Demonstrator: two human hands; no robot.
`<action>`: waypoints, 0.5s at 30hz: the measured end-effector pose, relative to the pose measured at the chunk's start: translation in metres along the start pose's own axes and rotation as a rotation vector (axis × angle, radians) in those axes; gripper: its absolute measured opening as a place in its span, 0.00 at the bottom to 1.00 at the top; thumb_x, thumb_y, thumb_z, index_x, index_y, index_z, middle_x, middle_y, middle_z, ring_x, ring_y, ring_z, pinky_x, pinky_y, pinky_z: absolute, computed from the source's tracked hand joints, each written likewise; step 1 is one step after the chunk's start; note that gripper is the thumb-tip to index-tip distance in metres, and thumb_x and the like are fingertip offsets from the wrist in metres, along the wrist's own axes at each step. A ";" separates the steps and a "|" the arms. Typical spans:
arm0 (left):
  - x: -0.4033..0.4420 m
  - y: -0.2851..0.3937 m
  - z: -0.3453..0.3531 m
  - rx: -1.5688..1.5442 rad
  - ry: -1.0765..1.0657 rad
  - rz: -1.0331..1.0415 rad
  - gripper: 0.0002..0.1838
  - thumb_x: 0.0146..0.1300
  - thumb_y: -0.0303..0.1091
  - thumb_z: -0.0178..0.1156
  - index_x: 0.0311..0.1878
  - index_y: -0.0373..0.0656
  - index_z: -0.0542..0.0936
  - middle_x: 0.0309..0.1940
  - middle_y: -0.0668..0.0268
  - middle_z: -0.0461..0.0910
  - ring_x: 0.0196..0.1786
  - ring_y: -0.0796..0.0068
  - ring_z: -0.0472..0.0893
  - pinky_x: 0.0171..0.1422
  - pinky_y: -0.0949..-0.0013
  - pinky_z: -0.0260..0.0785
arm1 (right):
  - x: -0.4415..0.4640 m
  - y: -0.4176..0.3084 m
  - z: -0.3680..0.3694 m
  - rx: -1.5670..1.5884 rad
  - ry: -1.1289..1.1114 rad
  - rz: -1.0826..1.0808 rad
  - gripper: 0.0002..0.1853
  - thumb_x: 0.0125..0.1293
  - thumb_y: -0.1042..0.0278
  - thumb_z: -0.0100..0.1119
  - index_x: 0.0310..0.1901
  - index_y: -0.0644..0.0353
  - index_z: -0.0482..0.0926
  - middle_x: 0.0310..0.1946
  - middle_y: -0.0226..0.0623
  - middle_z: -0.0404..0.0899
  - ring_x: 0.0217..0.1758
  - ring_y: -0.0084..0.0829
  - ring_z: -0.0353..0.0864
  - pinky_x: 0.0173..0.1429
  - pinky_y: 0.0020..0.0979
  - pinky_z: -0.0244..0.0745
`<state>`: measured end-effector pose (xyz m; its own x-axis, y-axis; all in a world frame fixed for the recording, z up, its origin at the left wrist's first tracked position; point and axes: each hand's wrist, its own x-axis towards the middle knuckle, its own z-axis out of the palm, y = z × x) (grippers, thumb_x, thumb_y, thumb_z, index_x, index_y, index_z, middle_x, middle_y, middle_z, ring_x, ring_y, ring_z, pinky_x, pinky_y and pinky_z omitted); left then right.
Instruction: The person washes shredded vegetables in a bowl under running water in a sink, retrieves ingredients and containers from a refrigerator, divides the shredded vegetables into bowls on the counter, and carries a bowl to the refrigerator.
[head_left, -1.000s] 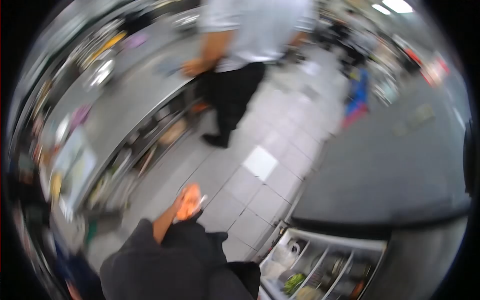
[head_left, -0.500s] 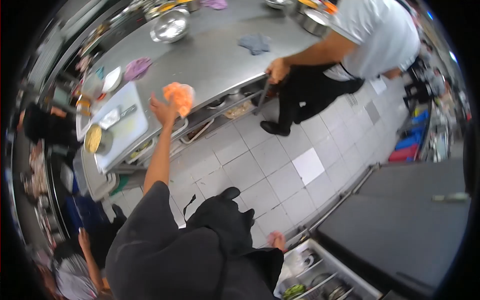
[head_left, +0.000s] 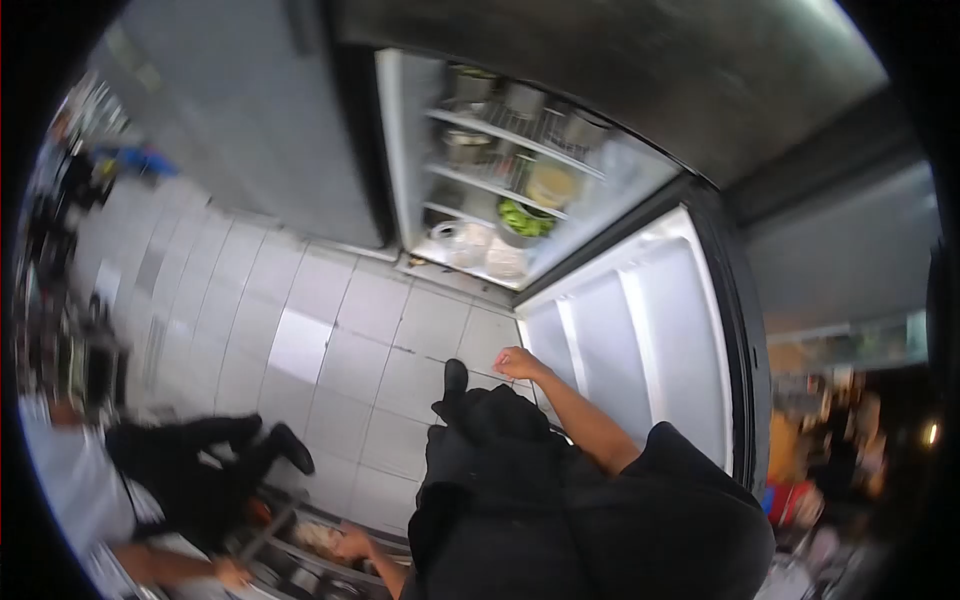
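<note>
My right hand (head_left: 515, 363) is held low beside the open fridge door (head_left: 625, 320), fingers loosely bent, with nothing visible in it. The white inner face of that door has ridges across it. At the bottom of the head view, my left hand (head_left: 352, 543) reaches out near the metal counter's edge, slightly blurred, its fingers apart. I see nothing in it. Behind it, on the under-counter shelf, lies a pale bundle (head_left: 318, 538). Inside the open fridge (head_left: 400, 150), wire shelves carry a container of green leaves (head_left: 525, 220), a round tub (head_left: 550, 185) and clear bags (head_left: 505, 262).
A co-worker's legs in black trousers (head_left: 190, 460) are at the lower left, with a hand (head_left: 232, 572) by the counter. A closed grey fridge door (head_left: 250, 110) stands left of the open fridge. Pale floor tiles (head_left: 390, 310) lie between. A person in red (head_left: 795, 503) is at far right.
My view has swung right, from the counter to the open fridge. My left hand, earlier at the orange pieces on the counter, is now away from them; they are out of view.
</note>
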<state>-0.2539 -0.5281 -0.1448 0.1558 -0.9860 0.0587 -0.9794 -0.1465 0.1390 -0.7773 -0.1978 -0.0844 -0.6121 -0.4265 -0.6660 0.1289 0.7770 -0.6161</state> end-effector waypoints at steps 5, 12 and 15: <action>0.014 0.311 0.092 -0.708 -0.984 0.589 0.23 0.58 0.37 0.62 0.56 0.40 0.73 0.44 0.53 0.76 0.43 0.64 0.76 0.44 0.64 0.70 | 0.003 0.073 -0.006 0.244 0.085 0.114 0.16 0.55 0.55 0.65 0.35 0.61 0.80 0.24 0.37 0.80 0.23 0.29 0.79 0.29 0.32 0.75; -0.065 0.658 0.123 -0.692 -1.621 0.465 0.30 0.61 0.52 0.47 0.67 0.58 0.61 0.71 0.65 0.55 0.68 0.60 0.64 0.65 0.55 0.56 | -0.052 0.084 0.008 0.283 0.576 0.125 0.16 0.50 0.54 0.66 0.36 0.55 0.81 0.34 0.39 0.82 0.41 0.40 0.80 0.46 0.38 0.74; -0.104 0.750 0.145 -0.683 -1.821 0.235 0.30 0.64 0.55 0.46 0.67 0.56 0.61 0.69 0.67 0.57 0.66 0.65 0.67 0.64 0.57 0.58 | -0.071 0.083 0.006 0.474 0.811 0.196 0.17 0.50 0.53 0.66 0.36 0.55 0.80 0.34 0.38 0.82 0.41 0.40 0.80 0.46 0.38 0.74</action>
<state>-1.0234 -0.5465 -0.1902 -0.6825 0.0628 -0.7282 -0.6822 -0.4124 0.6038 -0.7185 -0.1056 -0.0903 -0.8769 0.2794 -0.3912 0.4798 0.4569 -0.7491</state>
